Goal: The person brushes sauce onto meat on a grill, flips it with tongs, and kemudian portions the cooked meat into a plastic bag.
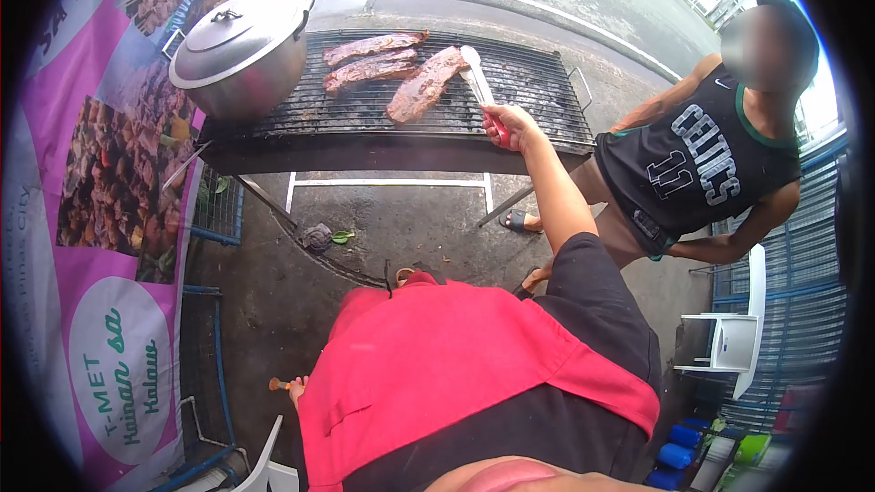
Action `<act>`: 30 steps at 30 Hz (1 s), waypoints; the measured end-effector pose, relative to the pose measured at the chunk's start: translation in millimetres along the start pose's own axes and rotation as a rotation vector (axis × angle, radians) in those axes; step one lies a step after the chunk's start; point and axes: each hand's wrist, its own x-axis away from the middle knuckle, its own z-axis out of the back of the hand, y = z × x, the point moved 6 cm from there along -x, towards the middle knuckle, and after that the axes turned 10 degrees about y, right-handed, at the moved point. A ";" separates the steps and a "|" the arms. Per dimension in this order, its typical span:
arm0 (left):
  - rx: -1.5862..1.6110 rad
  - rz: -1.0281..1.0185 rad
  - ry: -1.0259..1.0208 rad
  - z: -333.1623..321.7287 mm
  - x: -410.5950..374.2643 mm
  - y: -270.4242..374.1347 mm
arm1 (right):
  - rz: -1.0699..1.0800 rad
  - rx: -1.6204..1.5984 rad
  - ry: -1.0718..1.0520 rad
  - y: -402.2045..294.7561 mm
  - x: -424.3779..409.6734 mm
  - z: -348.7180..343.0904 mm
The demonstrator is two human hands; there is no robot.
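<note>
My right hand [509, 126] grips metal tongs [480, 82] by their red handle, over the grill's near right half. The tongs' tips touch the upper end of a large slab of meat [425, 85] on the charcoal grill's grate [526, 82]. Two more slabs, a far one [372, 46] and a nearer one [372, 71], lie side by side just left of it. Low at my left side, my left hand [298, 389] holds a small brush [279, 385] with brownish bristles; my red apron [437, 369] hides part of that hand.
A big lidded metal pot [239, 55] covers the grate's left end. A person in a black jersey [697, 157] stands close on the right. The printed banner [123, 314] hangs along the left. White plastic chairs stand behind right [735, 342] and near left [270, 465].
</note>
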 end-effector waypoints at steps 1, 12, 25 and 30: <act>-0.011 0.016 0.022 1.1 -3.1 -5.1 | 0.030 0.031 0.009 -6.2 3.9 -5.5; 0.008 0.033 -0.035 -40.9 -39.1 38.4 | 0.051 0.093 0.075 -13.3 -15.6 -38.8; 0.049 0.021 0.033 -54.3 -44.3 42.8 | 0.275 0.095 0.054 -39.7 16.9 -24.9; 0.039 -0.049 0.108 -56.7 -33.9 36.1 | 0.500 0.177 0.068 -103.7 43.4 1.6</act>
